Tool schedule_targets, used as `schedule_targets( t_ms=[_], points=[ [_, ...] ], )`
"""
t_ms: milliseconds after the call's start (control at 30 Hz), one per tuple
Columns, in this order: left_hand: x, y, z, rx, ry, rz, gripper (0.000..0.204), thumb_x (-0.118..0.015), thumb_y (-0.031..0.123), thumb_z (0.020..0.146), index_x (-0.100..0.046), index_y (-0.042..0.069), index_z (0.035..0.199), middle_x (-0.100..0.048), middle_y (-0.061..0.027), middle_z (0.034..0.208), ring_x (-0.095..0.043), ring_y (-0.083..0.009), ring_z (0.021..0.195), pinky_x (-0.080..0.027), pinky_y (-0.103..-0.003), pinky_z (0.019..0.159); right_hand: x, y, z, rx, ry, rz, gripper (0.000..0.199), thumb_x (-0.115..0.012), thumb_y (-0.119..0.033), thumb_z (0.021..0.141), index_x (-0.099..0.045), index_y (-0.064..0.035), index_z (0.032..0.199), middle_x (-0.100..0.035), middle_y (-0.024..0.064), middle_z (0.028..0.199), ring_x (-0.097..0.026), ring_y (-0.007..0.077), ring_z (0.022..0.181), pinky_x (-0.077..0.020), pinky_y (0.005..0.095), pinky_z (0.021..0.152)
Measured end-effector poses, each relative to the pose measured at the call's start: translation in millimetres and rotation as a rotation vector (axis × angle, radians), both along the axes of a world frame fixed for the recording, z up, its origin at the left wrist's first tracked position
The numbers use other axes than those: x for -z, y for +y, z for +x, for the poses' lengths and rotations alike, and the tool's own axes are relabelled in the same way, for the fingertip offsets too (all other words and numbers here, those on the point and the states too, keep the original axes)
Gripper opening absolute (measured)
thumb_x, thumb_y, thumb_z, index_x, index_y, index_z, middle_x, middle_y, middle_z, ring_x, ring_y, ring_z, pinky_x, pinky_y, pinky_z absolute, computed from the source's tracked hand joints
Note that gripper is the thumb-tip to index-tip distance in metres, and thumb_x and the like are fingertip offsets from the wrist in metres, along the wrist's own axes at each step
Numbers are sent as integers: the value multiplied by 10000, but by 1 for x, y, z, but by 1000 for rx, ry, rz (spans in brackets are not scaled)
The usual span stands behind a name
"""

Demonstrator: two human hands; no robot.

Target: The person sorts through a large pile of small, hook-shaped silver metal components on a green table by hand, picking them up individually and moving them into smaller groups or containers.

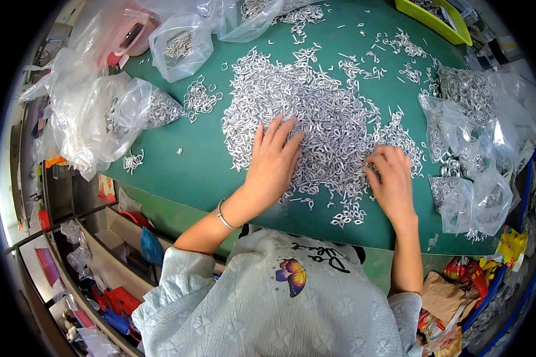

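One large pile of small silver-coloured metal pieces (327,101), many of them looped or hooked, spread loose across the middle of a green tabletop (184,169), before the person at work.

Left hand (269,169): palm down over the pile's near left side, fingers a little spread and reaching among the pieces; a silver bangle (221,215) on the wrist. Right hand (393,181): at the pile's right edge, fingers curled and thumb set apart from them; whether anything is pinched between them, I cannot tell from where I stand.

Just below the pile, between the hands and nearer the person: one small cluster of pointed loops (348,215). Left of the pile: one loose group of rings (201,98); farther left, one little heap of thin pieces (133,160).

At the table's left side: several clear plastic bags (80,119), metal pieces showing inside some; one open clear bag (167,64) toward the far side; one pink basket (142,43) beside it. At the right: more filled bags (473,205), close together. Far right corner: one yellow-green tray (430,25), with contents.

Worn by the person: one pale top (250,309) bearing a butterfly (292,276).
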State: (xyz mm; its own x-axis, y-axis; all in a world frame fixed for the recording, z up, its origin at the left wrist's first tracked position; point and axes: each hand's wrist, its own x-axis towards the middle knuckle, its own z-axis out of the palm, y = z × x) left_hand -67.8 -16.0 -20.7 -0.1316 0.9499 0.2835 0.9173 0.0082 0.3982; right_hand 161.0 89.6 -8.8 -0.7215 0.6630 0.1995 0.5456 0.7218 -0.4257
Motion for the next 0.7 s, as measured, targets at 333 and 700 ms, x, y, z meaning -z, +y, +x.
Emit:
schedule_targets(
  t_ms=[333,700],
  points=[
    [9,0,17,138,-113,58,247,-701,64,785,-655,90,1026,-549,-75,1140,-526,-256,1039,-349,-394,864,3,-5,-41,-74,79,15,205,-678,-26,789,-622,-44,985,-581,62,1045,-534,254,956,-394,379,793],
    [0,-16,22,162,-267,69,285,-695,18,773,-626,82,1043,-566,-69,1077,-544,-255,961,-371,-387,822,-7,-3,-2,6,177,30,91,-682,-16,789,-646,-41,869,-634,58,878,-555,244,825,-387,344,756]
  ],
)
